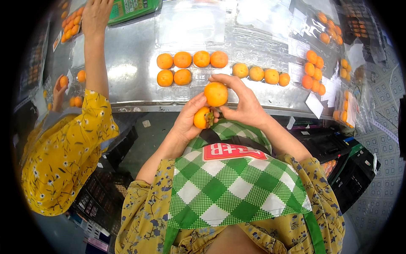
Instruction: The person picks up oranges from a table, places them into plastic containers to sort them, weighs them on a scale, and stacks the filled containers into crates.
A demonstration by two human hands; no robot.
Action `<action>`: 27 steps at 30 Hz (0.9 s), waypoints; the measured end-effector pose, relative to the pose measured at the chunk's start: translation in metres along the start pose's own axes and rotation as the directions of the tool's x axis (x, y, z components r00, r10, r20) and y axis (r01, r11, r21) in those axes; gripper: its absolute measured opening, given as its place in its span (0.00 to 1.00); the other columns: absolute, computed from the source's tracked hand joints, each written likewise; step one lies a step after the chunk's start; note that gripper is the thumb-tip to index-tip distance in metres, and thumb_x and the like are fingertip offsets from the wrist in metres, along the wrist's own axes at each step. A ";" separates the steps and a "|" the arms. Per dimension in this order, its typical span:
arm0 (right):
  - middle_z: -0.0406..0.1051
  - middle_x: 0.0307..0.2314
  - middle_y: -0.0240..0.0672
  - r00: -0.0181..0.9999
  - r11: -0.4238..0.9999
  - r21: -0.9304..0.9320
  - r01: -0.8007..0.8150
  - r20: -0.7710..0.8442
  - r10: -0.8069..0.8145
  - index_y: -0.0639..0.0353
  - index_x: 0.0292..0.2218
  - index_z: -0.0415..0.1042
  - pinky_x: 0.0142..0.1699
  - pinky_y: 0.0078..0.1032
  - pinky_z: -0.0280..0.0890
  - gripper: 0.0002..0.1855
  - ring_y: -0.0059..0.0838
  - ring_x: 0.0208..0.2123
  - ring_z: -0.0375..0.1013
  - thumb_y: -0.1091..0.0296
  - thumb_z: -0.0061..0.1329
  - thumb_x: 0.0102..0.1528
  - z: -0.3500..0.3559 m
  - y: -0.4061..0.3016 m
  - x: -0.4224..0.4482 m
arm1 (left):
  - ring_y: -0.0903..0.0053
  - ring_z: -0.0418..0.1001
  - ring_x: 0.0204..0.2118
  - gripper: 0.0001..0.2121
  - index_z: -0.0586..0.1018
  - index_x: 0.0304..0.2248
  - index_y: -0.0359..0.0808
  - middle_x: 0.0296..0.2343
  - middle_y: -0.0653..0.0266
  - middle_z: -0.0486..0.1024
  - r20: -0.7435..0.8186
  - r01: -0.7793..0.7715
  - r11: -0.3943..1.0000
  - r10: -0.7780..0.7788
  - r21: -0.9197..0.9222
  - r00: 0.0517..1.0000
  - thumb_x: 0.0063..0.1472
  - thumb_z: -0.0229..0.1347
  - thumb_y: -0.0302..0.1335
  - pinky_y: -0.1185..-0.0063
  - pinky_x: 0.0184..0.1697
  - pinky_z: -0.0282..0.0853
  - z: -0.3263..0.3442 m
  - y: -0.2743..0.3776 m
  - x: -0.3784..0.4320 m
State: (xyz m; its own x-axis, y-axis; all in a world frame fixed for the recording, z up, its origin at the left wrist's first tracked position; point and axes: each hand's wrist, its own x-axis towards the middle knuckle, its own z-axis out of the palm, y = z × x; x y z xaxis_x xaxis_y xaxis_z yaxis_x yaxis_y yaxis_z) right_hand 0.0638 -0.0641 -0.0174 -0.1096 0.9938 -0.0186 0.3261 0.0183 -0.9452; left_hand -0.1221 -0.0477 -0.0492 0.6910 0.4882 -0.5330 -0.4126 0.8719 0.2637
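My left hand (185, 122) holds a persimmon (200, 118) with its leafy calyx turned to the right. Between the thumb and fingers of my right hand (249, 104) is a second persimmon (216, 94), calyx not visible; my left thumb touches its left side. Both hands are at the table's near edge. Just beyond them lies an open clear plastic clamshell tray (200, 77) with a full far row of persimmons (183, 59) and two in the near row at left. Another clear tray (260, 52) to the right carries a row of several persimmons (256, 73).
The metal table (127, 71) spans the front. At left, a co-worker in a yellow flowered sleeve (98, 108) reaches toward a green scale (134, 9); their other hand holds a persimmon (64, 81). Packed persimmons (314, 70) and paper labels (314, 105) lie right. Black crates (352, 168) stand below.
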 end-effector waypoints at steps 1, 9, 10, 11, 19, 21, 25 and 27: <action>0.66 0.41 0.42 1.000 1.000 0.008 -0.001 -0.007 0.001 0.61 0.45 0.65 0.49 0.31 0.63 0.31 0.40 0.44 0.66 0.73 0.59 0.36 0.001 0.000 -0.001 | 0.75 0.73 0.31 0.20 0.67 0.48 0.31 0.35 0.56 0.73 -0.009 0.005 0.998 -0.005 0.057 1.000 0.62 0.47 0.38 0.77 0.34 0.72 -0.003 -0.001 0.000; 0.69 0.37 0.37 0.981 0.980 0.092 -0.176 -0.067 0.182 0.61 0.46 0.65 0.45 0.25 0.66 0.31 0.31 0.39 0.71 0.74 0.59 0.39 0.002 0.037 -0.009 | 0.74 0.71 0.35 0.20 0.66 0.48 0.32 0.33 0.58 0.73 -0.219 -0.082 0.992 0.101 0.097 0.970 0.63 0.45 0.38 0.74 0.38 0.70 -0.028 0.005 -0.014; 0.69 0.37 0.37 0.982 0.984 0.038 -0.175 -0.073 0.177 0.61 0.46 0.65 0.45 0.25 0.66 0.30 0.31 0.39 0.71 0.74 0.59 0.39 0.001 0.041 -0.011 | 0.73 0.69 0.39 0.19 0.66 0.49 0.33 0.36 0.57 0.72 -0.189 -0.104 0.993 0.114 0.063 0.975 0.62 0.46 0.35 0.72 0.43 0.68 -0.035 0.009 -0.018; 0.69 0.37 0.37 0.982 0.985 -0.017 -0.173 -0.079 0.171 0.61 0.46 0.65 0.45 0.25 0.66 0.30 0.31 0.39 0.71 0.74 0.59 0.39 0.000 0.044 -0.013 | 0.72 0.69 0.40 0.19 0.66 0.49 0.33 0.37 0.57 0.72 -0.190 -0.128 0.990 0.138 0.061 0.972 0.61 0.46 0.34 0.71 0.44 0.68 -0.037 0.011 -0.021; 0.66 0.39 0.36 0.989 0.989 -0.009 -0.146 -0.014 0.146 0.58 0.46 0.64 0.43 0.24 0.66 0.30 0.29 0.40 0.69 0.76 0.57 0.39 0.007 0.042 -0.020 | 0.73 0.69 0.41 0.15 0.71 0.43 0.32 0.36 0.58 0.71 -0.112 -0.176 0.956 0.206 0.233 0.972 0.57 0.49 0.30 0.71 0.44 0.68 -0.048 0.022 -0.032; 0.65 0.40 0.35 0.991 0.992 0.015 -0.127 0.032 0.127 0.56 0.46 0.64 0.42 0.23 0.65 0.30 0.27 0.41 0.67 0.77 0.56 0.39 0.008 0.035 -0.017 | 0.75 0.71 0.37 0.14 0.72 0.41 0.30 0.35 0.59 0.72 -0.132 -0.079 0.951 0.123 0.299 0.984 0.59 0.49 0.31 0.74 0.40 0.70 -0.048 0.023 -0.031; 0.63 0.41 0.32 0.986 0.988 0.102 -0.114 0.136 0.100 0.53 0.48 0.65 0.42 0.22 0.62 0.31 0.25 0.42 0.65 0.78 0.53 0.39 0.009 0.021 -0.010 | 0.80 0.73 0.30 0.18 0.70 0.44 0.30 0.34 0.60 0.74 -0.195 0.057 0.939 0.011 0.338 0.981 0.62 0.49 0.37 0.80 0.30 0.72 -0.021 0.015 -0.020; 0.63 0.41 0.31 0.976 0.976 0.163 -0.146 0.181 0.116 0.53 0.48 0.65 0.42 0.22 0.62 0.31 0.24 0.42 0.64 0.78 0.53 0.39 0.010 0.017 -0.009 | 0.80 0.73 0.30 0.20 0.68 0.47 0.30 0.32 0.60 0.74 -0.178 0.068 0.955 -0.016 0.288 0.984 0.62 0.49 0.38 0.80 0.30 0.72 -0.012 0.012 -0.017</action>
State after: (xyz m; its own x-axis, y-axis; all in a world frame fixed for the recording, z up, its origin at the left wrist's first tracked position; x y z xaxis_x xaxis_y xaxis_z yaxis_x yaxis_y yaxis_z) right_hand 0.0612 -0.0737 -0.0367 -0.2395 0.9527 -0.1872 0.1810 -0.1456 -0.9726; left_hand -0.1460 -0.0457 -0.0470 0.5807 0.4598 -0.6718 -0.1764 0.8767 0.4475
